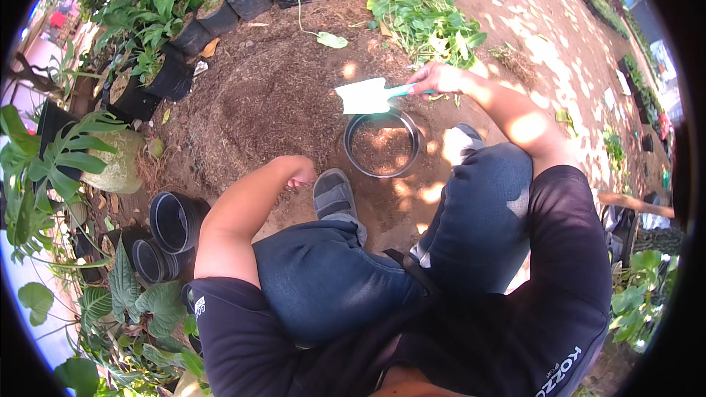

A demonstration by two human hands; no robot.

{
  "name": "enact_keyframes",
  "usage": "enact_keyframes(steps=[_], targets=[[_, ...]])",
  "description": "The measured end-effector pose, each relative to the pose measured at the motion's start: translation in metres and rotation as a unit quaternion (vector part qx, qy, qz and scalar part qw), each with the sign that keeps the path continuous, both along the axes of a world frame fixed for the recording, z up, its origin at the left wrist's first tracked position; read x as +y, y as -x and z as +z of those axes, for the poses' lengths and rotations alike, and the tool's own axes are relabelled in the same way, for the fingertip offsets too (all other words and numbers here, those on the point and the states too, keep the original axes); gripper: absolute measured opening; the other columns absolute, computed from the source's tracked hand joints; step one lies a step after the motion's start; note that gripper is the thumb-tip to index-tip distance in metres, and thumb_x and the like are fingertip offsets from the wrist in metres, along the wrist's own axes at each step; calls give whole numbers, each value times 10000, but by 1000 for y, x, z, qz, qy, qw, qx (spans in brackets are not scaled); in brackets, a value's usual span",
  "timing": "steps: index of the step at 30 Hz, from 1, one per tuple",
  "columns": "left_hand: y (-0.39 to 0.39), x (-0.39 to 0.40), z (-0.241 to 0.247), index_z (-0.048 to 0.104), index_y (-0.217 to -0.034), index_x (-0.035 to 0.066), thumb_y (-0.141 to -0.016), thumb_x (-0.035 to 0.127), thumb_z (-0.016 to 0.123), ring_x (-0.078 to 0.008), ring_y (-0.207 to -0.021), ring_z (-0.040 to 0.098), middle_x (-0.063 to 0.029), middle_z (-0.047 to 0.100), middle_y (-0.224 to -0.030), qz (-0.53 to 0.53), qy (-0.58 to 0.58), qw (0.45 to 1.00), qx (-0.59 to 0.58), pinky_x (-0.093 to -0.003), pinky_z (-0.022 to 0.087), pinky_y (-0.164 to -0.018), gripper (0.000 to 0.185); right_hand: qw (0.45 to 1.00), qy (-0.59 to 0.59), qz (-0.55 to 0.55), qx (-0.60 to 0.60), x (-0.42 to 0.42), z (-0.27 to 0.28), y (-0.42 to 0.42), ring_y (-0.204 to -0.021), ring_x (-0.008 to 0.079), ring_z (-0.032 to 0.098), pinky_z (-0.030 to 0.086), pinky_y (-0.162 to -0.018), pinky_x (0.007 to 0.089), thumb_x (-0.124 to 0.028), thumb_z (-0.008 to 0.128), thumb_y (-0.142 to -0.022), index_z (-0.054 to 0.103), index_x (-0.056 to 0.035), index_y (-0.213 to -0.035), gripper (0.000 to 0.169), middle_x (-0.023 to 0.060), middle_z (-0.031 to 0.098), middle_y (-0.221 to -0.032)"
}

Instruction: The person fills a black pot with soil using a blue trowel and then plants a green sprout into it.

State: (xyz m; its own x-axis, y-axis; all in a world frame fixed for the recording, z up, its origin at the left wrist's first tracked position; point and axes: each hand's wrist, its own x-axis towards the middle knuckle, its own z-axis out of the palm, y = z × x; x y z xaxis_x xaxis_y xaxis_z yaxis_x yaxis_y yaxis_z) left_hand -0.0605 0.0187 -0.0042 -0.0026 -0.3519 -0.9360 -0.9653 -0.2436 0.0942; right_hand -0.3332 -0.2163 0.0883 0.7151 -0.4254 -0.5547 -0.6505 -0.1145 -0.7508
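My right hand [433,80] grips the green handle [405,90] of a hand trowel, its fingers wrapped around it. The trowel's broad blade [363,97], glaring white in the sun, points left above the far rim of a round black plastic pot [348,149]. Brown, fibrous soil mix [384,146] shows inside the pot, which stands on the ground between my feet. My left hand [301,170] hangs beside my sandal [334,193], over the edge of a spread heap of dark soil mix [259,105]. Its fingers are curled in, and nothing shows in them.
Black grow bags with leafy plants [207,14] line the far left. A pile of cut green leaves [427,25] lies beyond the trowel. At my left stand empty black pots [175,223] and a large netted melon-like object [116,162]. A loose leaf [331,40] rests on the soil.
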Motion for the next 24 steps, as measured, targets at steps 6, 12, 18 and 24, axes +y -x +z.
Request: enact_keyframes(steps=[6, 12, 18, 24], targets=[[3, -10, -2, 619, -863, -33, -867, 358, 433, -221, -608, 606, -126, 635, -787, -10, 35, 999, 12, -360, 496, -589, 434, 997, 51, 12, 60, -3, 17, 55, -527, 35, 493, 365, -440, 196, -265, 635, -783, 669, -106, -919, 213, -36, 583, -637], [8, -24, -9, 582, -903, -11, -880, 376, 413, -195, -571, 591, -107, 605, -715, -21, 37, 999, 2, -341, 494, -541, 422, 995, 65, 37, 66, -4, -7, 104, -537, 48, 500, 390, -463, 214, -266, 655, -754, 685, -136, -858, 170, -41, 583, -639], [18, -44, -10, 584, -851, -35, -876, 343, 419, -218, -602, 616, -124, 625, -715, -38, 92, 995, 25, -351, 507, -606, 413, 975, 157, 104, 120, -5, -37, 118, -520, 93, 479, 395, -469, 254, -271, 571, -777, 663, -115, -845, 193, 4, 578, -626], [27, -57, -8, 523, -992, -9, -873, 281, 423, -200, -610, 615, -120, 618, -727, -34, 163, 984, 56, -334, 502, -578, 329, 991, 89, 89, 47, 6, -36, 104, -477, 107, 457, 383, -434, 268, -260, 511, -803, 642, -98, -874, 220, 16, 534, -570]])
